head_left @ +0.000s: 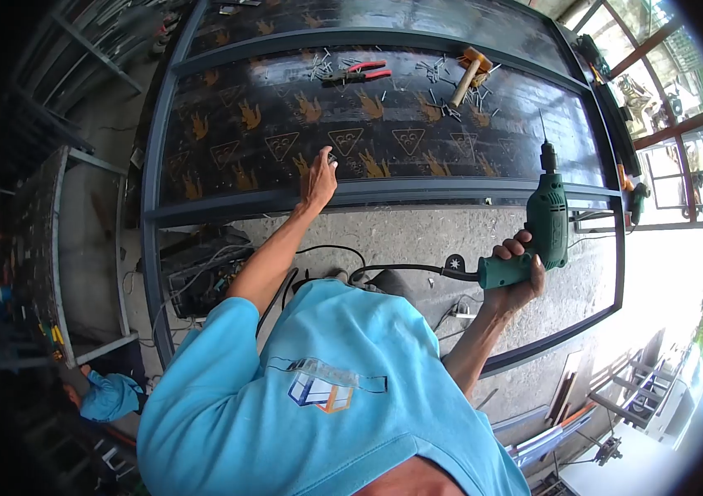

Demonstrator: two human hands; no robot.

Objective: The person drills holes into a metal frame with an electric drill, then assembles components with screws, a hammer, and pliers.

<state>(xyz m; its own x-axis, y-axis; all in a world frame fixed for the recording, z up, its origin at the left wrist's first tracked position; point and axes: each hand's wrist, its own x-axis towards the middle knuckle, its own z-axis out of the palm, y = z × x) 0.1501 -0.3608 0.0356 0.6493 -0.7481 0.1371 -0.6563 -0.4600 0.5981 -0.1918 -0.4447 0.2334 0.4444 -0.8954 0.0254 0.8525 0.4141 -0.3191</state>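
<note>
My right hand [517, 269] is wrapped around the handle of a green power drill [548, 217]. The drill points away from me, a thin bit in its chuck, and its black cord [401, 267] runs left across my body. Over the dark printed board [277, 169], my left hand [318, 180] is closed, with a small dark thing at its fingertips too small to name. Farther off on the board lie red-handled pliers [360, 73], a wooden-handled mallet [469, 78] and several loose screws or rivets [430, 70].
A dark metal frame [368, 192] surrounds and crosses the board. Below it is the concrete floor [418, 227], with a black tool case [203, 277] at left. A metal rack [58, 248] stands farther left, near another person in a blue shirt [110, 395]. Windows [674, 132] line the right.
</note>
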